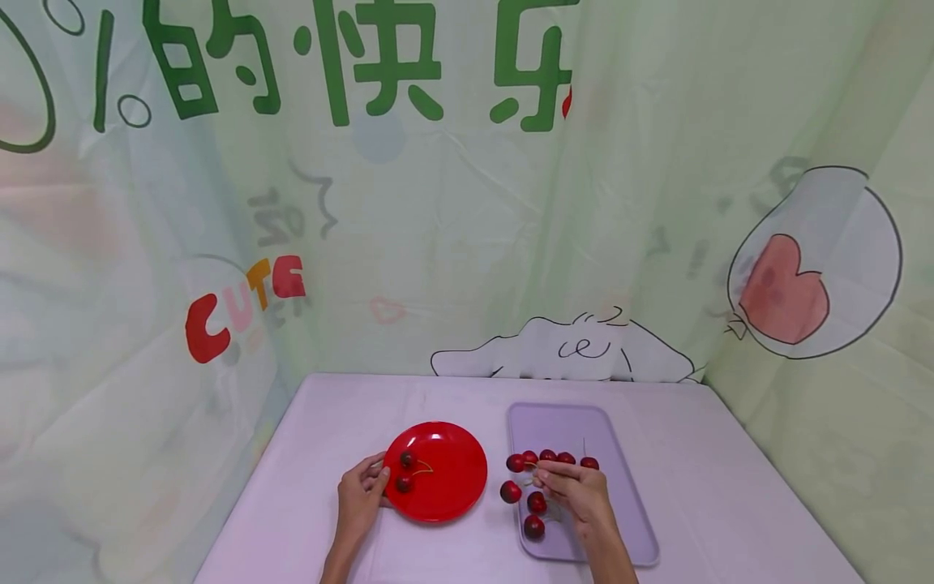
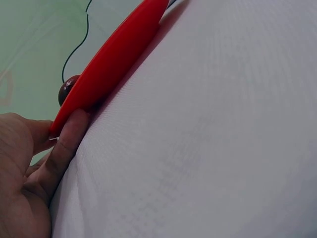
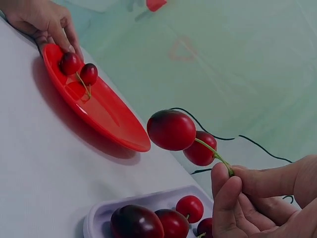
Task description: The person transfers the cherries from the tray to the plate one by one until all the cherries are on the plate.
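Note:
My left hand (image 1: 357,501) grips the left rim of a red plate (image 1: 456,487), with the thumb at the rim and fingers under its edge in the left wrist view. On the plate's left side lies a pair of dark red cherries (image 3: 70,63) joined by a green stem. My right hand (image 1: 580,496) pinches the green stem (image 3: 218,154) of another pair of cherries (image 3: 171,130) between thumb and fingertips. That pair hangs over the left edge of a pale purple tray (image 1: 562,422). Several more cherries (image 1: 535,527) lie in the tray, partly hidden by the right hand.
A white-covered table (image 1: 365,397) carries the plate on the left and the tray on the right, a narrow strip of cloth between them. Printed curtains (image 1: 438,243) hang behind the table and on both sides.

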Tool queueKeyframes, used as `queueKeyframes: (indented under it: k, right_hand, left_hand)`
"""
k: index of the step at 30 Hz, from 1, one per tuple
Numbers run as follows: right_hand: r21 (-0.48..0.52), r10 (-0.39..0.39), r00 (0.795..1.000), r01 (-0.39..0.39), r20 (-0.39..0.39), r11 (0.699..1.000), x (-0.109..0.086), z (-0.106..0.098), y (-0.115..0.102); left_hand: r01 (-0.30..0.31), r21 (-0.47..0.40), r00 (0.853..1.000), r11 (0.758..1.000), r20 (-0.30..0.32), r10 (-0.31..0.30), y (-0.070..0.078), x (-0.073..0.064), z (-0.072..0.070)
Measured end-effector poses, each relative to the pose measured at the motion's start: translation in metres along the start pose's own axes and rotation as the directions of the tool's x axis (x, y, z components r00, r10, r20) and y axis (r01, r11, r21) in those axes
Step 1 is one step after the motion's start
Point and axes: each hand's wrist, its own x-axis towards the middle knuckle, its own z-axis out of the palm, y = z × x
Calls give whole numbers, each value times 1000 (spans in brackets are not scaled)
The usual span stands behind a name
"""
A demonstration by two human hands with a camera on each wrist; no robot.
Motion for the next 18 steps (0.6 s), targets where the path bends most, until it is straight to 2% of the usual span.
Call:
queueKeyframes:
  k: [12, 18]
  right_hand:
    - [-2, 47, 999, -47, -21, 999, 0, 9, -6]
    - [-8, 37, 999, -37, -17, 999, 2, 13, -3]
  left_hand:
    - [-30, -18, 1000, 999, -4, 30, 2, -2, 1]
    - [-27, -3, 1000, 1000, -4, 27, 3, -1, 0]
